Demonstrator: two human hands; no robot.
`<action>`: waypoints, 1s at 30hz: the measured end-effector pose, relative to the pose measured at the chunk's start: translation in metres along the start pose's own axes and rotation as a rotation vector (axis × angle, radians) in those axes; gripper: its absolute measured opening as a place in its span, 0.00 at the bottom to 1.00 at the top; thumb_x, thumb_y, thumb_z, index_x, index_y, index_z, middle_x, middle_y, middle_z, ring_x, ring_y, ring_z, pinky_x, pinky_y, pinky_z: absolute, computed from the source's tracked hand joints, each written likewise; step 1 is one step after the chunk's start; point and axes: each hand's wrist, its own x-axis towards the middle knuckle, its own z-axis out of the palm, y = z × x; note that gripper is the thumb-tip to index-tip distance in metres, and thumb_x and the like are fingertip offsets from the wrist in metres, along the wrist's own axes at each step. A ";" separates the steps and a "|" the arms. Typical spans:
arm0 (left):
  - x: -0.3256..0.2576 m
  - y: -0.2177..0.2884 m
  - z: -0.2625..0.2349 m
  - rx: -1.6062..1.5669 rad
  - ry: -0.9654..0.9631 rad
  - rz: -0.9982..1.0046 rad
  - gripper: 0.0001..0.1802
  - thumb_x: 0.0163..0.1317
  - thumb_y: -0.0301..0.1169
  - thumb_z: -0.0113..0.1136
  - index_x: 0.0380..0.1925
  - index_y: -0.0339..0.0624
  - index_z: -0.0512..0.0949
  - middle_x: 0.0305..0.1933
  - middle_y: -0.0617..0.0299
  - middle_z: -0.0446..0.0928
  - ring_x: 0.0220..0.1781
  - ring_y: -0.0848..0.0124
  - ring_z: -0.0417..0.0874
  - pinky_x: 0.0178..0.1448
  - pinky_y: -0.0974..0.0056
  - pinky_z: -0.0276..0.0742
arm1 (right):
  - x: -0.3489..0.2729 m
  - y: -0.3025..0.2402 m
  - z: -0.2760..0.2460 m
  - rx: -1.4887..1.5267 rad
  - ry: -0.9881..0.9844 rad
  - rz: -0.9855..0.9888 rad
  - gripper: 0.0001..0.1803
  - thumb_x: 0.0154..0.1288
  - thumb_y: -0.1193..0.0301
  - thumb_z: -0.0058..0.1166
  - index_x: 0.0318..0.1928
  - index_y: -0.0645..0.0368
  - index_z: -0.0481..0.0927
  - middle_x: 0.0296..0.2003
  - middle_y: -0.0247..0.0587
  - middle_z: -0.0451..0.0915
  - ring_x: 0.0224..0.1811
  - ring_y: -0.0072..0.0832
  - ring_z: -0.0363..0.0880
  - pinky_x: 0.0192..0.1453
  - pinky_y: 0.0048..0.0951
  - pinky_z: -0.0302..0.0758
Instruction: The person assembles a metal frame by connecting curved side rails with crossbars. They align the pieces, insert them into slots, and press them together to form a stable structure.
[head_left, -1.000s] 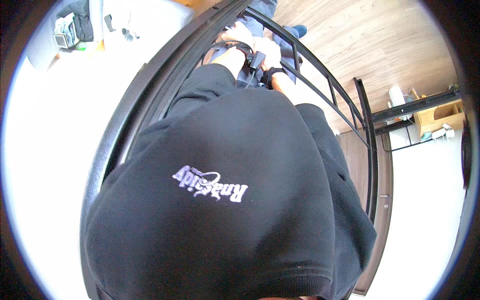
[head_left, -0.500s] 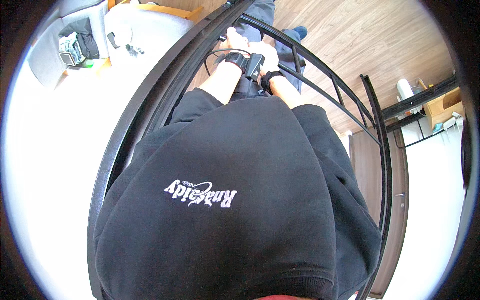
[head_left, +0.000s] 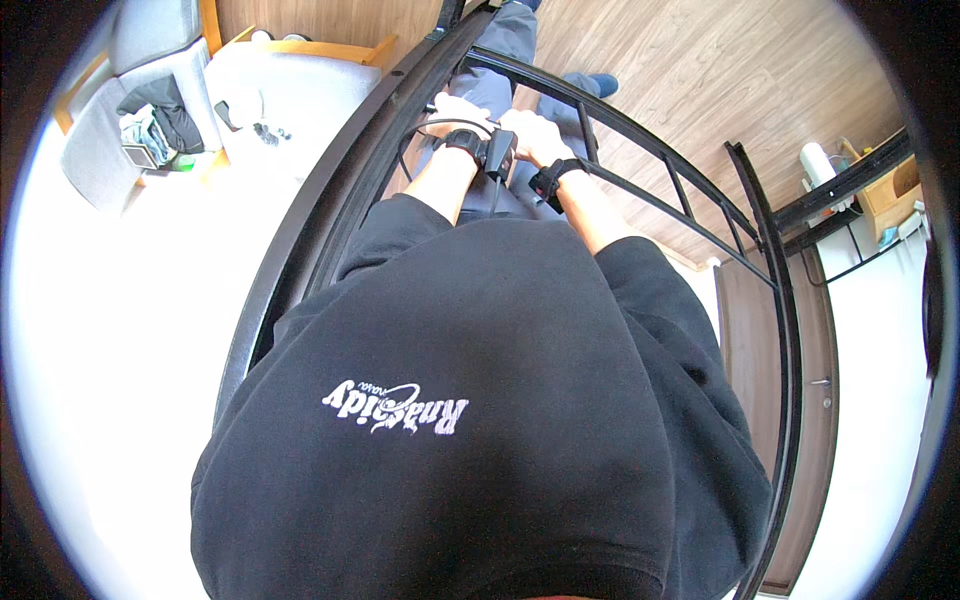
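Note:
Both my hands are close together beyond my dark shirt, between the rails of a black metal frame. My left hand [head_left: 458, 110] is closed, beside the left rail [head_left: 345, 150]. A small dark tip shows at its outer side; what it belongs to is unclear. My right hand [head_left: 532, 135] has curled fingers and sits just right of the left one. What lies inside its grip is hidden. A black box-shaped device [head_left: 500, 155] with a cable sits between my wrists. Black bands circle the left wrist [head_left: 465, 142] and the right wrist [head_left: 555, 180].
A thinner barred rail [head_left: 640, 135] curves along my right. Past the left rail stands a grey upholstered chair [head_left: 100, 160] with dark clothing on it. Wooden flooring [head_left: 690, 60] stretches ahead; a door [head_left: 800, 420] and a wooden box [head_left: 885, 205] are at the right.
My hands sit a little lower in the picture and my right forearm has swung outward, widening the gap between the wrists. The whole view has shifted slightly.

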 end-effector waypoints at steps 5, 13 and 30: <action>0.010 -0.027 0.021 1.285 1.278 0.051 0.20 0.72 0.44 0.52 0.26 0.42 0.71 0.22 0.60 0.70 0.19 0.61 0.71 0.23 0.50 0.71 | 0.012 0.006 -0.001 0.062 -0.047 -0.256 0.21 0.65 0.57 0.59 0.41 0.65 0.88 0.44 0.63 0.88 0.50 0.54 0.89 0.54 0.49 0.85; 0.005 -0.029 0.012 1.651 1.851 -0.049 0.15 0.72 0.49 0.52 0.44 0.52 0.77 0.48 0.59 0.77 0.50 0.63 0.74 0.56 0.51 0.63 | -0.026 -0.023 -0.012 -0.037 0.204 -0.070 0.17 0.69 0.59 0.55 0.41 0.61 0.84 0.38 0.61 0.86 0.42 0.55 0.89 0.47 0.48 0.85; 0.058 -0.084 0.050 1.368 1.973 0.466 0.13 0.67 0.39 0.66 0.43 0.42 0.80 0.41 0.51 0.86 0.35 0.60 0.88 0.30 0.53 0.80 | -0.017 -0.029 -0.019 -0.149 0.150 -0.025 0.17 0.68 0.62 0.54 0.39 0.62 0.90 0.39 0.59 0.89 0.43 0.51 0.91 0.49 0.47 0.87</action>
